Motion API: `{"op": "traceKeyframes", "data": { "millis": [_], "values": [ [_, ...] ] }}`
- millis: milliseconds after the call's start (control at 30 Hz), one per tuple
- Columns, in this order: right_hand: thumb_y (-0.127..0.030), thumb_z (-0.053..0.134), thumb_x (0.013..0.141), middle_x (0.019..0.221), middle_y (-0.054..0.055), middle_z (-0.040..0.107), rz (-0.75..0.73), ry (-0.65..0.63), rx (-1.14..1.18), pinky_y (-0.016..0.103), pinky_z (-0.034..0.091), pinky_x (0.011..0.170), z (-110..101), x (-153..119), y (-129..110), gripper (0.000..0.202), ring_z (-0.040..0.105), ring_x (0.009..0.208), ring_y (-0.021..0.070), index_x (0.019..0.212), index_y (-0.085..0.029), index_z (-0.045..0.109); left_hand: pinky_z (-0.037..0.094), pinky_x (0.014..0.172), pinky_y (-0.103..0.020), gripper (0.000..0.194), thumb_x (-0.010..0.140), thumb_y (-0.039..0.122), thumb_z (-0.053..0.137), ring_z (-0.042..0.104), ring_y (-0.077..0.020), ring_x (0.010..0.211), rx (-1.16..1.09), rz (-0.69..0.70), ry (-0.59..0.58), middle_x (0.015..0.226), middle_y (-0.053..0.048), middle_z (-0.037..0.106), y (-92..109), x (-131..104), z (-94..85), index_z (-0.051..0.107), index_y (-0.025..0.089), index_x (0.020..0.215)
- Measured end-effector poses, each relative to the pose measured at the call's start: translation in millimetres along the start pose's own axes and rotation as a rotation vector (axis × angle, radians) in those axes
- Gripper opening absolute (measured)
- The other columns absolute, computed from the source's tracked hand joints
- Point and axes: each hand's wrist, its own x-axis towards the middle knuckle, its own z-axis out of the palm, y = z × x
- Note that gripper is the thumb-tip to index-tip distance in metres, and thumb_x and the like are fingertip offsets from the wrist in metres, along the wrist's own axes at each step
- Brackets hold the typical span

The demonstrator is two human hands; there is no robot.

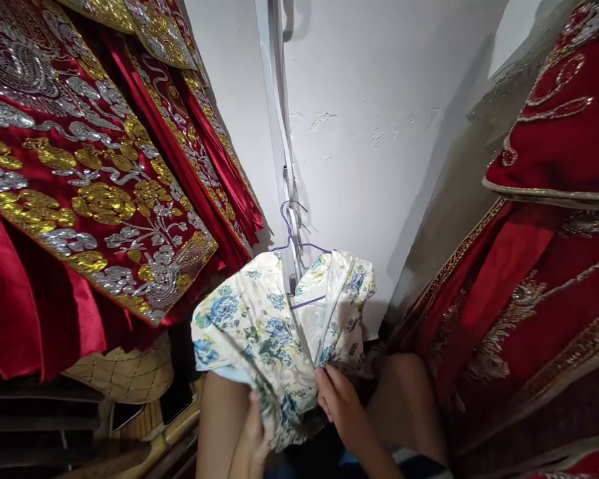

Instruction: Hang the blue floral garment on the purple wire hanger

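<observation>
- At your far left hangs a red satin garment with gold and silver sequin embroidery [104, 199]; its rough sequins could snag thin cloth.
- Next, your left hand [253, 432] looks closed on the lower left side of the floral garment; it is blurred and its fingers are hidden, so you cannot tell how tightly.
- In the middle, that white, short-sleeved floral garment with blue flowers and a V neckline [279, 332] hangs on a thin purple hanger [308, 302], its shoulders over both sloping ends, the lower bar showing in the neck opening. Expect it to be light, soft and limp, easy to crease rather than break. The shoulder seams at the hanger's ends, or the neckline edges, should give you the surest hold.
- Just right of that, your right hand [340, 402], apart from the left, pinches the front at the bottom of the V, a sound place on such floppy cloth.
- At your far right is a dark red garment with beaded trim [519, 279], likely heavier and scratchier.
</observation>
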Motion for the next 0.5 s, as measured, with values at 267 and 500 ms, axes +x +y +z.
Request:
{"op": "traceKeyframes", "data": {
  "millis": [267, 500],
  "values": [
    [-0.053, 0.048, 0.095, 0.056, -0.004, 0.045, -0.060, -0.030, -0.146, 0.025, 0.030, 0.052, -3.9, 0.6, -9.9, 0.041, 0.040, 0.052, 0.0112, 0.070, -0.020, 0.050, 0.053, 0.100, -0.037, 0.039, 0.082, 0.024, 0.074, 0.072, -0.0270, 0.105, -1.059, -0.466, 0.444, 0.102, -0.013, 0.077, -1.9, 5.5, 14.1, 0.069, 0.014, 0.120],
    [-0.052, 0.055, 0.091, 0.057, -0.003, 0.048, -0.088, 0.106, -0.014, 0.024, 0.034, 0.050, -6.8, 0.4, -7.6, 0.039, 0.042, 0.050, 0.0104, 0.069, -0.020, 0.054, 0.051, 0.104, -0.041, 0.049, 0.079, 0.028, 0.078, 0.065, -0.0303, 0.118, -1.081, -0.425, 0.466, 0.118, -0.013, 0.073, -5.3, 4.9, 17.1, 0.066, 0.016, 0.125]
  ]
}}
